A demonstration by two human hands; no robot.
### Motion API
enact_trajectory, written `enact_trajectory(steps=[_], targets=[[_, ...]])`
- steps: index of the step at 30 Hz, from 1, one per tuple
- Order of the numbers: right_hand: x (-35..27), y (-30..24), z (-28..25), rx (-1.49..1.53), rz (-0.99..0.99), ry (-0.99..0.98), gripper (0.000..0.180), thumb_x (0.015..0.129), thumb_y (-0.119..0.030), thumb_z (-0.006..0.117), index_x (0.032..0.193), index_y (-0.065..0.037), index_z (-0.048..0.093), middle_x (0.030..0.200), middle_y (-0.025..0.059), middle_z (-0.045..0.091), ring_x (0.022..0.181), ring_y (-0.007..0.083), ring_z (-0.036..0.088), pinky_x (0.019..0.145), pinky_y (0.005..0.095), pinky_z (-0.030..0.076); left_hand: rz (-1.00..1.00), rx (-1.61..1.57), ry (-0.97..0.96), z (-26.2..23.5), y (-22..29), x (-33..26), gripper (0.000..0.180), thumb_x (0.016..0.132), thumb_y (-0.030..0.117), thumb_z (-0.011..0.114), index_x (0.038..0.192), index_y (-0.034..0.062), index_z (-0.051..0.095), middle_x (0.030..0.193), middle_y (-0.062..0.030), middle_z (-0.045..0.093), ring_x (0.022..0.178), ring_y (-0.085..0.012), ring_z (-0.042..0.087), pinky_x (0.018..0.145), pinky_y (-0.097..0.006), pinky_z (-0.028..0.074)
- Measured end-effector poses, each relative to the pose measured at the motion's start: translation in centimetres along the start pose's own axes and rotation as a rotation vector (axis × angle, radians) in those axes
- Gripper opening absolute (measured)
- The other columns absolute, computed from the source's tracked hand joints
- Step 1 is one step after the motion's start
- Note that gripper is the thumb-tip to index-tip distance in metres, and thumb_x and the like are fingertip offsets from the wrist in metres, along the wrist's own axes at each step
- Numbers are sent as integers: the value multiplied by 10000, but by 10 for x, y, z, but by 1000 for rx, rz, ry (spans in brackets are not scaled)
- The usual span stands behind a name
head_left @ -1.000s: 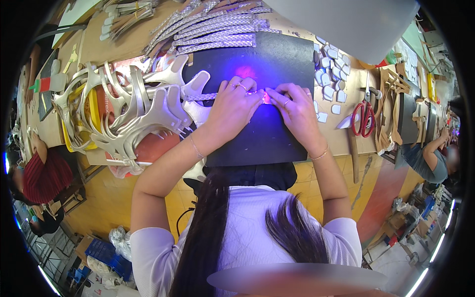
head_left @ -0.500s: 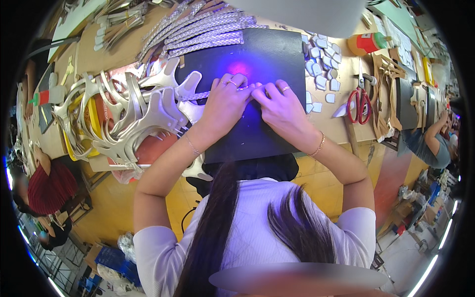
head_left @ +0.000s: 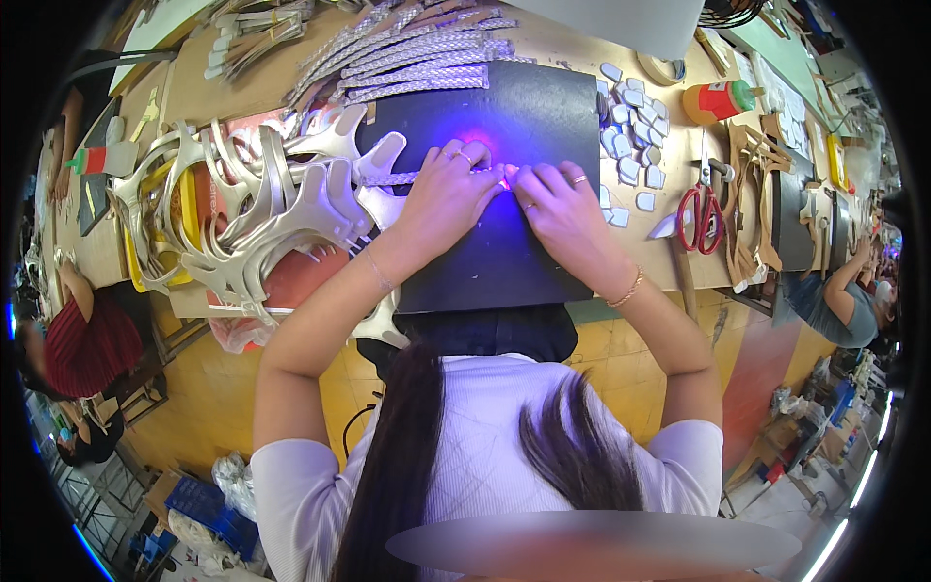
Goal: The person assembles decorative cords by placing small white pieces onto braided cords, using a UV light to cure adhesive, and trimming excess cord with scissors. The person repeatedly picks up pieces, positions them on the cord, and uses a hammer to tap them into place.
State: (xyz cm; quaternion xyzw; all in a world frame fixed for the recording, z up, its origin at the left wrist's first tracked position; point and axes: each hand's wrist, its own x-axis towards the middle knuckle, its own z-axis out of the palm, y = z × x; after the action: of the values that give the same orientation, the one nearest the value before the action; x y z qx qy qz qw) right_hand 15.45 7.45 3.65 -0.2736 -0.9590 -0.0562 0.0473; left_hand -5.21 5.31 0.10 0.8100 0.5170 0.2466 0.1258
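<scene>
Silvery braided strap (head_left: 390, 178) is running out leftward from under the left hand (head_left: 448, 199), whose thumb and fingers are closing in a narrow pinch around it. The right hand (head_left: 567, 221) is meeting it from the other side, its fingers drawn closely together and its tips almost touching the left ones; whether they are gripping the strap's end I cannot tell, since a small pink-lit spot there is too tiny to read. Both hands are working above a black board (head_left: 543, 107), where blue light is spreading and a red glow is showing just beyond the left knuckles.

To the left, many curved, metallic silver pieces (head_left: 320, 209) are lying heaped together, the strap's far end reaching their edge; a yellow frame (head_left: 188, 218) is showing among them. Beyond the board's far edge, more braided strips (head_left: 417, 70) are lying fanned out. Pale rounded tabs (head_left: 630, 136) are scattering along the board's right side, and a red-labelled bottle (head_left: 716, 101) is lying past them. Farther right, red-handled scissors (head_left: 699, 218) are resting near brown cut pieces (head_left: 752, 189). At the outer edges, a person in dark red (head_left: 87, 344) is sitting at left and another in grey-blue (head_left: 836, 312) at right
</scene>
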Motion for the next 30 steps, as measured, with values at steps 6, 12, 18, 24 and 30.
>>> enact_trajectory(steps=[6, 12, 18, 24, 30], targets=[[1, -16, -2, -99, 34, -50, 461, 844, -144, 564, 1259, 48, 622, 1111, 74, 554, 1044, 214, 553, 975, 381, 429, 2, 2, 18, 0, 0, 0, 208, 865, 186, 711, 1059, 130, 759, 1021, -57, 596, 977, -253, 556, 820, -393, 427], [-83, 22, -14, 337, 585, 221, 376, 854, 6, 655, 1223, -66, 666, 1219, 124, 598, 1146, 323, 555, 982, 398, 456, 23, 29, -2, 0, 0, -1, 213, 880, 228, 687, 1066, 132, 732, 995, -69, 592, 989, -261, 554, 838, -402, 430], [-167, 32, 7, 76, 1060, 180, 420, 900, -116, 708, 1301, -79, 587, 1249, 161, 546, 1170, 372, 507, 1003, 451, 423, 56, 8, 26, 1, -2, 1, 213, 871, 206, 692, 1055, 106, 726, 980, -69, 580, 965, -254, 551, 823, -395, 429], [-167, 32, 18, -57, 1095, 265, 454, 879, -175, 747, 1289, -78, 577, 1233, 156, 534, 1226, 389, 451, 1044, 491, 374, 55, -30, 30, 0, -1, -1, 194, 871, 199, 695, 1031, 95, 727, 965, -67, 574, 944, -250, 552, 818, -389, 428], [-174, 28, 8, 97, 1281, 113, 412, 899, -197, 729, 1251, -40, 583, 1220, 169, 560, 1086, 361, 561, 968, 431, 449, 11, -42, 39, -1, 0, 0, 181, 862, 196, 720, 1007, 91, 748, 976, -56, 592, 950, -251, 563, 827, -395, 425]])
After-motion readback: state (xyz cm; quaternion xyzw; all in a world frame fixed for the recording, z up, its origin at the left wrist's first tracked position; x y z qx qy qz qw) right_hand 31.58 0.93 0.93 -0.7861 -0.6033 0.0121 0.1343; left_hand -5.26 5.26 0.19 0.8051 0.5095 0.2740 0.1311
